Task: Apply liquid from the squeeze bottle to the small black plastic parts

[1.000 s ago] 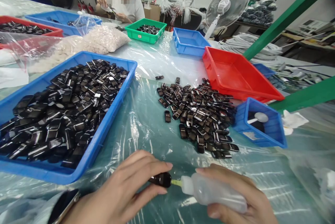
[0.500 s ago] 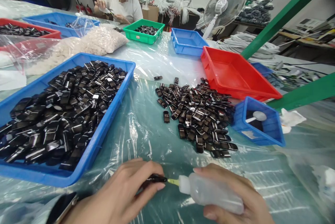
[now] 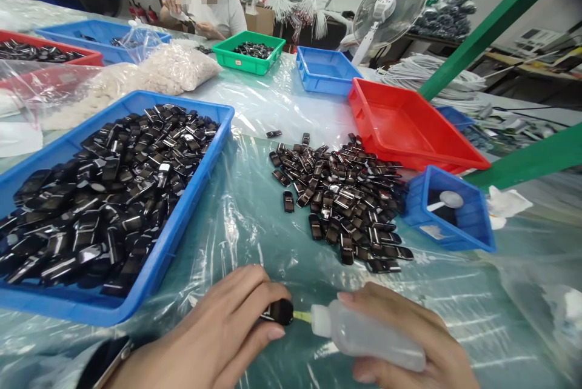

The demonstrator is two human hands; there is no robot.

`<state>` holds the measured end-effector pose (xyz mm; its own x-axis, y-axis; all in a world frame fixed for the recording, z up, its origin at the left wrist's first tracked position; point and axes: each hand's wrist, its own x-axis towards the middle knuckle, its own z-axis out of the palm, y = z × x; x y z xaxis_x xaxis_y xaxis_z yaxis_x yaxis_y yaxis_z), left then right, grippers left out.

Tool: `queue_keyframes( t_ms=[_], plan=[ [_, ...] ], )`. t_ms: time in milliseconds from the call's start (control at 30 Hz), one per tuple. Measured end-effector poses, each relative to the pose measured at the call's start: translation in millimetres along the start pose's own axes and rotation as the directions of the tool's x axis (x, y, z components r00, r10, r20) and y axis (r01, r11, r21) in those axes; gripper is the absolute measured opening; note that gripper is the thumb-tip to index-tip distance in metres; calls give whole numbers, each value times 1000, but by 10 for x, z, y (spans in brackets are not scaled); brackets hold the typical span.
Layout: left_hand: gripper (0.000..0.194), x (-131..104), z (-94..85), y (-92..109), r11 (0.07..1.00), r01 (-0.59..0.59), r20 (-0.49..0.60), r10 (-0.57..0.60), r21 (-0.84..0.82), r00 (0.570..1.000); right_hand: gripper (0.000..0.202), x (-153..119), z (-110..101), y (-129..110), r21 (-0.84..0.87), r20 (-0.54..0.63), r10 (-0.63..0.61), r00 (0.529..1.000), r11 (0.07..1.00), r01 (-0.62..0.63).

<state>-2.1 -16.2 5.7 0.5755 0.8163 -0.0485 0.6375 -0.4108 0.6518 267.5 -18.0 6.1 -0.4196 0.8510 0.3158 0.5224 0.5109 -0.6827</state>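
Between thumb and fingers, my left hand [image 3: 236,322] pinches a small glossy black plastic piece [image 3: 280,311], partly hidden by the fingers. My right hand [image 3: 409,334] is wrapped round a translucent squeeze bottle [image 3: 364,331] lying nearly level. The bottle's yellowish nozzle tip [image 3: 302,316] meets the right end of the black piece; whether they touch I cannot tell. Ahead of both hands, a loose pile of similar black pieces [image 3: 341,201] lies on the plastic-covered table [image 3: 245,225]. To the left, a big blue tray [image 3: 182,225] is heaped with more such pieces.
A small blue bin [image 3: 473,225] holding a white scoop [image 3: 450,199] stands right of the pile, beside a red tray [image 3: 409,128]. Farther back are a blue tray [image 3: 325,74], a green tray [image 3: 240,62], a bag of pale pieces [image 3: 182,68], a fan [image 3: 384,7] and a seated person [image 3: 218,13].
My left hand has turned the black piece, so its broader face now shows instead of its thin edge. The bottle has barely moved.
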Motion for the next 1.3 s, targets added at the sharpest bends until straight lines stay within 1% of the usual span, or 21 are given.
queue_keyframes(
  t_ms=[67,133,200,300,433,633,767,867,1000,1067,1167,1233,1300],
  plan=[
    [34,-4,28,-23,1000,-9,-24,9,6,1000,41,-2,-1,-5,-3,-3,-6,1000,1000,6],
    [33,-8,40,-40,999,-52,-36,52,4,998,42,5,-6,-14,-6,-12,-2,1000,1000,2],
    [32,-5,27,-42,996,-89,-44,89,-12,995,47,23,-14,-29,6,-14,11,1000,1000,-11],
    [28,21,-17,-19,989,-130,-28,128,-66,991,54,57,-25,-65,31,-16,52,999,998,-51],
    [18,81,-54,15,976,-169,-11,170,-136,985,51,89,-21,-120,53,-36,73,997,996,-71],
    [20,92,-44,28,976,-155,-8,156,-152,988,51,87,16,-100,51,-40,77,996,996,-75],
    [23,28,-29,35,987,-59,-44,53,-150,998,51,45,26,-52,61,-50,51,997,997,-48],
    [28,-3,-23,37,989,-30,-60,21,-143,998,52,23,31,-38,43,-44,51,998,998,-49],
    [29,-5,-10,26,990,-44,-83,33,-134,996,47,1,53,-29,63,-71,79,994,995,-75],
    [27,-6,3,12,991,-40,-56,33,-127,998,43,-8,67,-26,75,-90,95,991,993,-88],
    [30,-14,25,-18,994,-35,-14,34,-108,999,38,-10,90,-38,95,-104,123,987,989,-114],
    [32,-8,33,-37,992,-66,-19,64,-104,998,32,0,104,-60,121,-130,168,977,981,-152],
    [30,15,26,-47,986,-125,-34,122,-109,992,29,13,107,-85,117,-161,206,965,975,-189]
  ],
)
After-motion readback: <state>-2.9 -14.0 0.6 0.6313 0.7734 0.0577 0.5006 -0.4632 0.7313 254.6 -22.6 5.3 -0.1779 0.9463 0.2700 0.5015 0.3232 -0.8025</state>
